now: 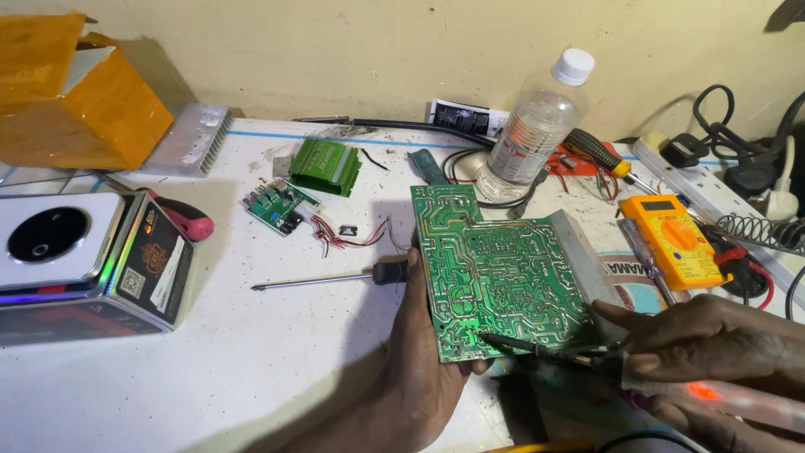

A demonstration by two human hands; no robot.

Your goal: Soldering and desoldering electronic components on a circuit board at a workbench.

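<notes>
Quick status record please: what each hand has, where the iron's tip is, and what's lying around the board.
left hand: grips green circuit board by its lower left edge, solder side up
right hand: holds soldering iron
iron tip: at the board's lower edge
behind board: screwdriver, clear plastic bottle
right of board: yellow multimeter

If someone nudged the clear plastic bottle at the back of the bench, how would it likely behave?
The plastic bottle leans at an angle near the circuit board, so a nudge would probably topple it. It looks nearly empty, hence likely light. Being round, it may roll once down.
</notes>
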